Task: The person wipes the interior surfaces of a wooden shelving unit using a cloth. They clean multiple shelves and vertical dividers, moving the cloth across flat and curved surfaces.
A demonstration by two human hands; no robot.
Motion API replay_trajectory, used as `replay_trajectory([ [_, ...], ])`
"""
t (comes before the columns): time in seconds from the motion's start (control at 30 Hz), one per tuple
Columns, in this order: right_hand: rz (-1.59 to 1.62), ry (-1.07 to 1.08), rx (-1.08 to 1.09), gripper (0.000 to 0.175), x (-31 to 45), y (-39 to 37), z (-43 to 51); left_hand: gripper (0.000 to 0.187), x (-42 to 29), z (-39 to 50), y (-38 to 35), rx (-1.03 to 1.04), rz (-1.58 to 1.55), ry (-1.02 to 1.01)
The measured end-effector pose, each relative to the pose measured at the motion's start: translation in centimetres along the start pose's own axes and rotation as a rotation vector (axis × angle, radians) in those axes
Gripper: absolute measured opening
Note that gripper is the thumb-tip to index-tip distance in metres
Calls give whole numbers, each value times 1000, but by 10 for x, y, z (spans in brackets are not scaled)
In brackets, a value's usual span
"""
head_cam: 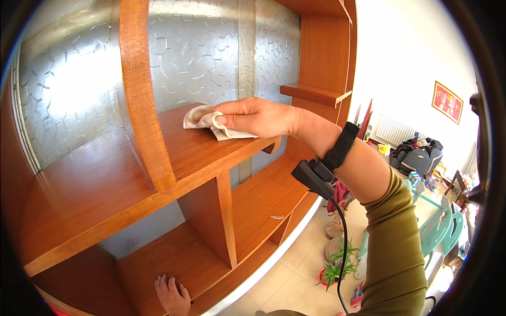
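My right hand [261, 118] presses a crumpled white cloth [227, 132] onto the upper wooden shelf [185, 148], to the right of an upright wooden post [138, 94]. Thumb and fingers pinch the cloth, and part of it spreads flat under the hand. Around my right forearm sits a black strap with a small black device [314, 175] and a cable hanging from it. Lower down, my left hand [174, 296] rests on the bottom shelf [170, 249] near its front edge, holding nothing, its fingers apart.
Behind the shelves runs a silvery patterned back panel [193, 51]. A short side shelf [312, 94] juts out at right. A vertical divider [209, 221] separates the lower compartments. Potted plants [338, 262], green plastic chairs [438, 225] and a dark armchair [419, 156] stand on the tiled floor.
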State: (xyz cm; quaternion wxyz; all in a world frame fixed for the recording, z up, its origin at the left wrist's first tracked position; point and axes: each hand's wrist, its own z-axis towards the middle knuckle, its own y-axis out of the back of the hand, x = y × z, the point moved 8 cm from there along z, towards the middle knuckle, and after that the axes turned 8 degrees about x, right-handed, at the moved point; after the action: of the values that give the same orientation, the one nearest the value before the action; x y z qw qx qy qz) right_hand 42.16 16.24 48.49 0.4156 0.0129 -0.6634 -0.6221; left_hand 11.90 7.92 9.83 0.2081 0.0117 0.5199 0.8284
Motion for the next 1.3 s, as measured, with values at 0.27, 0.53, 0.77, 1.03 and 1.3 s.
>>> replay_trajectory([
  [0.27,5,98,-73,38,4,1,-4,33,5,0,-6,80,-27,49],
  [0.53,-11,3,-265,38,25,51,-6,33,3,-1,-5,81,-18,36],
  [0.77,-327,-129,231,66,13,39,52,34,-1,1,-4,75,-9,9],
  [1.03,-386,-125,657,73,-19,-1,83,33,-7,0,3,11,-39,-11],
  [1.3,-418,-38,717,73,31,-31,113,31,-7,1,9,-28,-10,-5],
])
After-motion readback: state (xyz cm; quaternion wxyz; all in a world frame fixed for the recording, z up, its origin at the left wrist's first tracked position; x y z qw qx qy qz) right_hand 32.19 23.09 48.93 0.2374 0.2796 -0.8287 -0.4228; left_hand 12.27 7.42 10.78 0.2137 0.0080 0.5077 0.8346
